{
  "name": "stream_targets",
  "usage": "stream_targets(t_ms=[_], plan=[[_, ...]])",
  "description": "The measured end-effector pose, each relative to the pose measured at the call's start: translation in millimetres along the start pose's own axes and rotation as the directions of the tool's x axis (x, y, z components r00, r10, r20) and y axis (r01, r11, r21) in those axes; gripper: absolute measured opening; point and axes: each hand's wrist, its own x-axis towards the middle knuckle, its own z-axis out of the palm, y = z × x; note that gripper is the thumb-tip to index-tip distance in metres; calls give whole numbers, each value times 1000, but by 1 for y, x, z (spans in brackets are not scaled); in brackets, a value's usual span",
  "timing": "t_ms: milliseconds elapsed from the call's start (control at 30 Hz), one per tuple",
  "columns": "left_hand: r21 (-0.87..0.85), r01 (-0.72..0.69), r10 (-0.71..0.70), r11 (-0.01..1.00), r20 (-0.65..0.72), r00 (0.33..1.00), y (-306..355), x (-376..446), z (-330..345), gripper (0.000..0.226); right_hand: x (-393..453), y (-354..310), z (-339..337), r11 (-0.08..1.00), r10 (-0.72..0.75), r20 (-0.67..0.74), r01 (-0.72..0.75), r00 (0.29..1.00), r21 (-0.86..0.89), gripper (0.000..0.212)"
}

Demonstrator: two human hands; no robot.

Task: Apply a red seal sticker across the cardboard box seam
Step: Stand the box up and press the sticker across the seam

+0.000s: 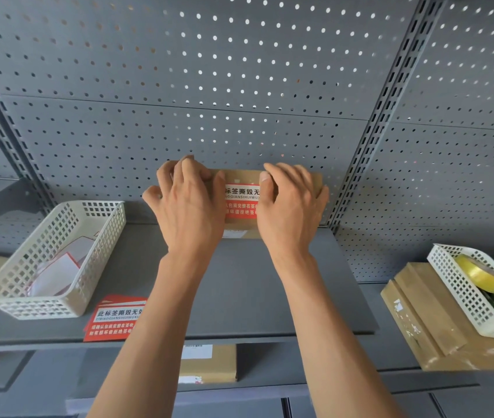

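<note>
Head view: both sets of fingers lie spread and flat on a box (241,176), pressing its front face. The left hand (189,203) covers the box's left part, its fingers (179,170) curling over the top edge; the right hand (292,206) covers the right part, thumb just beside the sticker (241,203). That red-and-white sticker shows between the hands, stuck on the box. The box stands at the back of a grey shelf (239,297), against a pegboard (209,86). On the shelf's left sits a white basket (94,267) holding paper slips, with a stack of spare stickers (116,318) just beside it. Well to the right, another basket (466,294) holding a yellow tape roll (478,273) rests on cartons (420,315).
</note>
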Motion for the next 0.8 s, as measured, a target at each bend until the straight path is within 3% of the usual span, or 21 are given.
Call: stream_targets(t_ms=[300,433,567,667,800], plan=[[-40,-22,23,999,2,1000,-5,1,-3,18,-1,2,-2,996,-29,-92,37,995,83,20],[-69,-25,25,997,6,1000,-6,1,-6,18,0,3,-4,996,-23,-79,30,997,80,28],[-19,11,-10,1000,38,999,2,-3,-6,39,-1,-3,-9,994,34,11,-35,999,103,38],[109,-39,33,993,55,998,2,-7,-3,66,-6,-3,-7,996,-67,71,71,995,-59,54],[130,-105,97,986,67,993,-8,-7,-2,65,-7,4,-5,986,-114,99,125,989,-111,50]])
